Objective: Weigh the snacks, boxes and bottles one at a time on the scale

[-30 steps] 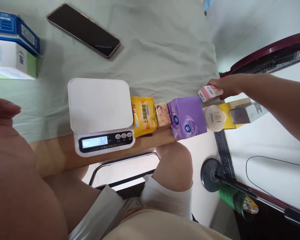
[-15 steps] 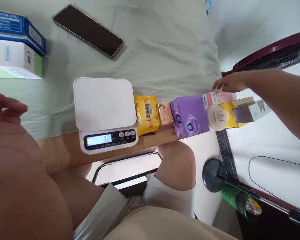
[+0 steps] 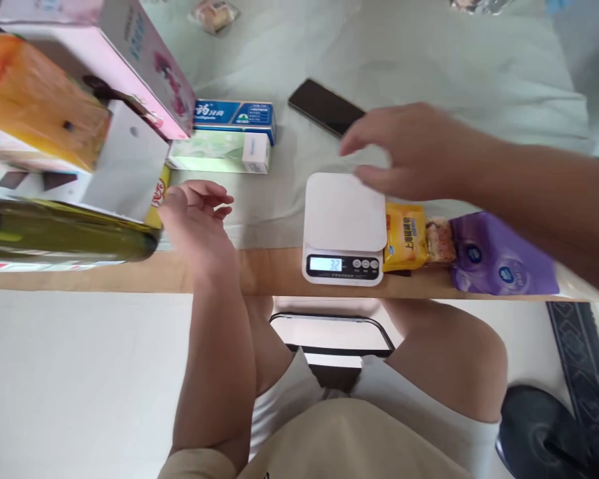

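My right hand (image 3: 404,150) hovers over the far right corner of a white kitchen scale (image 3: 344,213), thumb and fingers apart, nothing between them. Its fingertips hide part of a black phone (image 3: 324,105) lying behind. The scale's platform is bare and its lit display seems to read 32. My left hand (image 3: 197,216) is held with loosely bent fingers, apart and holding nothing, beside a yellow package (image 3: 160,196) at the open white box (image 3: 124,159). Touching the scale's right side is a yellow soap packet (image 3: 405,236), then a clear packet of food (image 3: 440,239) and a purple tissue pack (image 3: 499,256).
Two toothpaste boxes, one blue (image 3: 234,116) and one green and white (image 3: 219,152), lie left of the phone. A pink box (image 3: 144,60), an orange pack (image 3: 40,100) and a green bottle (image 3: 64,229) crowd the left. A wooden edge (image 3: 269,273) runs along the front.
The view has swung left, bringing the boxes and bottle in. My right hand has come from the packages at the far right to above the scale. The display reading looks the same.
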Demonstrator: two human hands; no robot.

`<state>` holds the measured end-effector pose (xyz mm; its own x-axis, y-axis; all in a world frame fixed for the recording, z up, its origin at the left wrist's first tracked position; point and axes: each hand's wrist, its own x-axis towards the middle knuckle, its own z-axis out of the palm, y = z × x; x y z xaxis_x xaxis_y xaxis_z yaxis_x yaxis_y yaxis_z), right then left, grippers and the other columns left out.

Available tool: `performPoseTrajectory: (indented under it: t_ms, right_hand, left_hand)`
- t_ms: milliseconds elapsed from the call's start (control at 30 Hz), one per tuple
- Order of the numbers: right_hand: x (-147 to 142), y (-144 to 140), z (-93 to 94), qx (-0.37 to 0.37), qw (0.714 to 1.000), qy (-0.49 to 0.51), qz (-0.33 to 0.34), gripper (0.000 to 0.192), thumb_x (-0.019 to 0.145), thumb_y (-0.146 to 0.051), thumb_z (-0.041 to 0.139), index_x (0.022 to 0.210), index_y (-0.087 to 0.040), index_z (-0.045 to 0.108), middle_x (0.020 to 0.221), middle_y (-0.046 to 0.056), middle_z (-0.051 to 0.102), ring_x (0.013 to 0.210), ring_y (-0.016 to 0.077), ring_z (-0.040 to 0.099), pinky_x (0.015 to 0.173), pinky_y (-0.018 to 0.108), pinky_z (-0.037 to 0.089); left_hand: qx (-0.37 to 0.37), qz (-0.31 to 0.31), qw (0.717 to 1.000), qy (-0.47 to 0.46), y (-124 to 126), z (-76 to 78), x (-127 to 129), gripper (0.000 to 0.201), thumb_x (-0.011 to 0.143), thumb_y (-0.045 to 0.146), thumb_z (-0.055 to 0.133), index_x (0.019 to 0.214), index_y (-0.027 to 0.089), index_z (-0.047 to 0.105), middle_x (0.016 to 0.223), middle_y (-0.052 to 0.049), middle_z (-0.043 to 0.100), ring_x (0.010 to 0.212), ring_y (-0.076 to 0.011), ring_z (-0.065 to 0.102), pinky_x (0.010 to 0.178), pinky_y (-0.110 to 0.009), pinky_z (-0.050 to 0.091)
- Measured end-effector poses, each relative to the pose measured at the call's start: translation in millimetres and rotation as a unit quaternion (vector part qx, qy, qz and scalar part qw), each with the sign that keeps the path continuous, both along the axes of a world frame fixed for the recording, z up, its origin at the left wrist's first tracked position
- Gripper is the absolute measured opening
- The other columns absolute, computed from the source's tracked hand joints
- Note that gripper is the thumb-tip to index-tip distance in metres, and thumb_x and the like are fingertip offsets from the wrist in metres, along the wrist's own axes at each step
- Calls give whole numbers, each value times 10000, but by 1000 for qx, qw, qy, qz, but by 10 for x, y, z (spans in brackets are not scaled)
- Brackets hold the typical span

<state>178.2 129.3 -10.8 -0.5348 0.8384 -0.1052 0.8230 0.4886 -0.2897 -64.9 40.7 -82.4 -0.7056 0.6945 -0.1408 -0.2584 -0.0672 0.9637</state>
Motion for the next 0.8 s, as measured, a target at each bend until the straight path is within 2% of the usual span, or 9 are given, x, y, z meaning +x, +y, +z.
performPoseTrajectory:
  t_ms: [67,167,267,333,367,533,600,733,800]
  right_hand:
    - [-593,26,-105,-2,996,-58,67,421,954,-260,640,1369,-197,649,1443,62,656,1349,258,658,1189,516,563]
    - [-1183,133,-245,28,992,-81,94,503,989,-289,580,1482,-194,551,1589,82,525,1404,291,630,1171,548,567]
    - [-1472,215,-361,75,982,-98,143,563,985,-307,616,1520,-164,514,1716,85,415,1665,354,332,1355,648,306]
    - [-1554,229,-441,89,975,-112,168,611,963,-350,670,1504,-112,516,1761,105,368,1729,362,135,1397,669,127]
    - [-1572,226,-481,93,973,-120,176,661,946,-374,700,1508,-88,504,1761,128,369,1731,365,106,1398,670,96]
    - [-1542,170,-609,100,969,-137,179,787,940,-345,727,1590,-53,392,1728,199,404,1723,363,159,1406,666,131]
    - [-1500,141,-612,97,970,-140,174,739,964,-331,702,1592,-84,400,1735,170,404,1715,345,218,1413,642,173]
    - [-1405,88,-569,85,973,-134,165,513,1060,-241,496,1564,-152,462,1714,129,437,1571,362,463,1306,657,373]
    - [-1360,80,-535,69,975,-141,154,479,1045,-199,476,1523,-187,517,1692,123,456,1529,382,492,1255,677,411]
  left_hand:
    - [-13,-5,1000,-4,38,-2,-91,419,975,381,375,621,226,537,769,-86,615,715,-187,552,681,-358,412]
    - [-34,-12,999,-4,109,-20,-186,479,1031,386,328,645,227,563,804,-84,607,735,-188,554,720,-369,415]
    - [-29,-23,999,0,167,-48,-247,447,1043,417,376,688,223,565,825,-68,600,748,-182,562,731,-360,408]
    - [-19,-21,1000,-4,195,-54,-269,457,1056,419,357,708,204,561,836,-65,595,728,-166,559,732,-353,406]
    - [-17,-18,1000,-9,207,-51,-275,469,1063,405,328,714,192,558,837,-65,592,714,-156,558,730,-348,405]
    - [-24,11,999,-32,225,-16,-281,363,1024,320,321,762,182,530,810,-44,594,662,-126,553,690,-313,396]
    - [-19,21,999,-33,210,-20,-287,308,995,308,346,775,185,523,804,-39,596,650,-125,547,668,-303,385]
    - [-2,36,999,-17,174,-60,-312,251,958,291,378,768,194,511,795,-30,579,655,-123,543,658,-293,365]
    - [0,47,999,1,161,-75,-317,243,953,299,388,761,199,498,803,-35,564,669,-135,544,673,-303,373]
